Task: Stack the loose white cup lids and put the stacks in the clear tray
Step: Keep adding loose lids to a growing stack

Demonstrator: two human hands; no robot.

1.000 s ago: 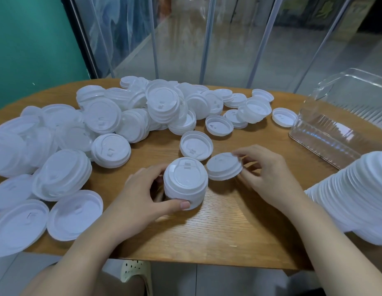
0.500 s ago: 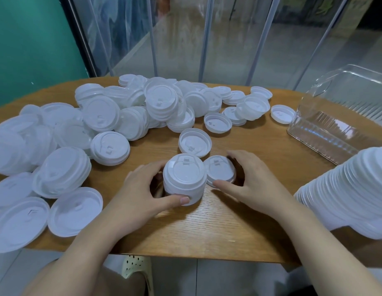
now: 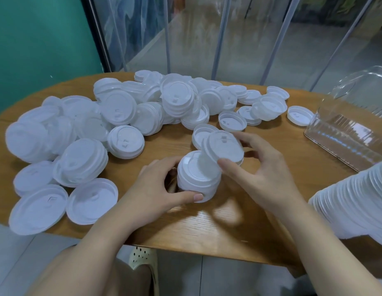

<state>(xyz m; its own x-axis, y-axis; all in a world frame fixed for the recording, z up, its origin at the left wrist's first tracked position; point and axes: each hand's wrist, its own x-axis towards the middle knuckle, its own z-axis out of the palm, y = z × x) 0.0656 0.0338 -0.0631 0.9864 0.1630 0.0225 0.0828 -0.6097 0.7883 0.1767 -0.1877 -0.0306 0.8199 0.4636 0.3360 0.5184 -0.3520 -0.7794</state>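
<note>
A short stack of white lids (image 3: pixel 195 180) stands near the table's front edge, and my left hand (image 3: pixel 156 189) grips it around its left and front sides. My right hand (image 3: pixel 258 167) pinches a single white lid (image 3: pixel 225 149), tilted, with its lower edge over the top of the stack. Several loose lids and small stacks (image 3: pixel 113 122) lie heaped across the left and back of the table. The clear tray (image 3: pixel 344 133) stands at the right, holding nothing that I can see.
A long stack of lids (image 3: pixel 352 201) lies on its side at the right front edge. Upturned single lids (image 3: pixel 232 123) lie between the heap and the tray. The wooden table (image 3: pixel 207 229) ends just in front of my hands. A glass wall stands behind.
My right hand has lifted the single lid from the table beside the stack and tilted it over the stack's top. My left hand has kept its hold on the stack.
</note>
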